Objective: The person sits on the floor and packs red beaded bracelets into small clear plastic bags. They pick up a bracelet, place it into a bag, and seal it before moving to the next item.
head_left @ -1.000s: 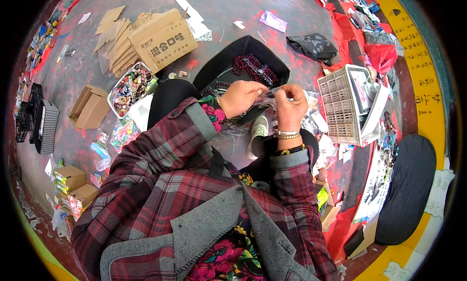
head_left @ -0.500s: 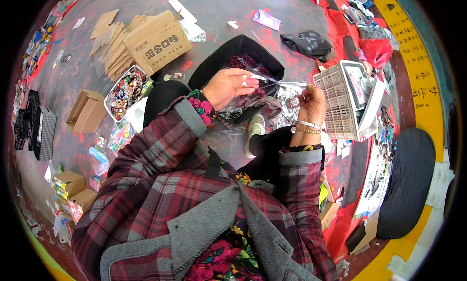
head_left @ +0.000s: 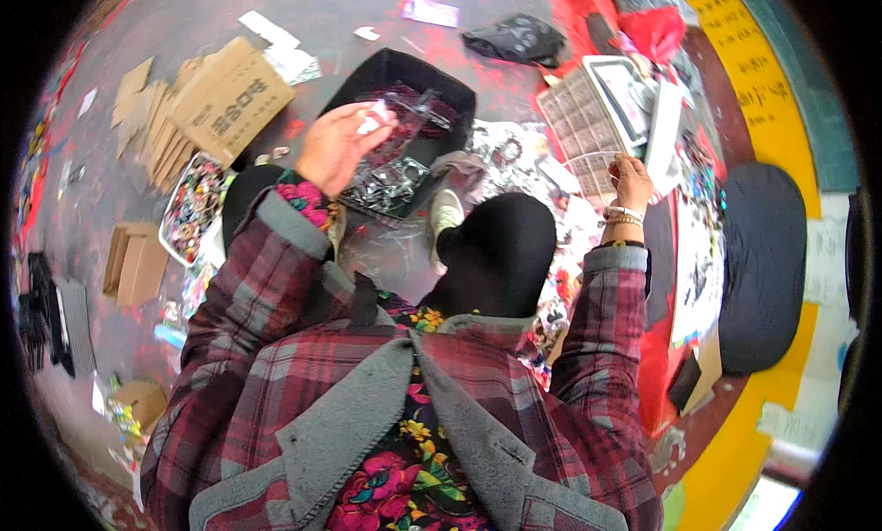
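Yellow border (head_left: 792, 145) bears writing (head_left: 774, 90); left grip (head_left: 338, 143) pinches white item (head_left: 373, 121), right grip (head_left: 629, 184) a strand (head_left: 593, 153).

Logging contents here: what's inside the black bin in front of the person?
Inside the black bin: blurred dark-red items toward the far side, shiny clear packaging nearer. The left hand covers part; anything beneath the packaging is hidden.

The left hand (head_left: 344, 147) pinches a small white piece (head_left: 372, 123) beside a black bin (head_left: 462, 104); the right hand (head_left: 630, 182) holds a thin pale strand (head_left: 588, 154) near a beige crate (head_left: 579, 113); a cardboard box (head_left: 230, 99) lies farther left
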`<action>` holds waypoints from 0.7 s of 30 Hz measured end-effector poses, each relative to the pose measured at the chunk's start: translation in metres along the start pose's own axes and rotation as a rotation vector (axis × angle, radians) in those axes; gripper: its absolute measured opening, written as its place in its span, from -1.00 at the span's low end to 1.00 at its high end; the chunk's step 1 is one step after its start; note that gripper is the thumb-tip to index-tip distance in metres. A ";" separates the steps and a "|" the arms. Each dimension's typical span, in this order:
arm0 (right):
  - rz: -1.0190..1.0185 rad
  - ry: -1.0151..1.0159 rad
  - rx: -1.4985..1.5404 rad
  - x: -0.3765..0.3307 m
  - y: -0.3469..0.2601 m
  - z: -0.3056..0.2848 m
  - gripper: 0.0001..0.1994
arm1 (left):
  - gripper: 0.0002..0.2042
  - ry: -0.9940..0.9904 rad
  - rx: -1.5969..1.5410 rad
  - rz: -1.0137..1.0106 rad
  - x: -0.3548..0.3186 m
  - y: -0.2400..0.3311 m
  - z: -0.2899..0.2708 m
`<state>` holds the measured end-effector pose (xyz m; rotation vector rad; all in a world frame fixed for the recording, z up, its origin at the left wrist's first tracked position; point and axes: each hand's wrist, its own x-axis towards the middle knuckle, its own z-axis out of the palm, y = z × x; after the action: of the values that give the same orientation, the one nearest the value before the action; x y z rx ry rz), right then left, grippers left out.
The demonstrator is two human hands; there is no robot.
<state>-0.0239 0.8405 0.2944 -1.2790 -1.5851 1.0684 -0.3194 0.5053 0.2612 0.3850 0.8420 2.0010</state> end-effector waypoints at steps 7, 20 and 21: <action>0.045 0.070 -0.629 0.025 0.068 -0.133 -0.73 | -0.73 0.044 0.051 -0.062 0.001 -0.003 0.003; 0.124 0.083 -1.167 0.016 0.118 -0.221 -0.77 | -0.74 0.036 0.090 -0.094 0.001 -0.013 -0.001; 0.083 0.105 -1.241 0.012 0.110 -0.216 -0.75 | -0.74 0.047 0.099 -0.093 0.001 -0.014 -0.002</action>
<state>0.2102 0.8916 0.2569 -2.1139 -2.1820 -0.0919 -0.3127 0.5100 0.2501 0.3494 0.9743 1.8935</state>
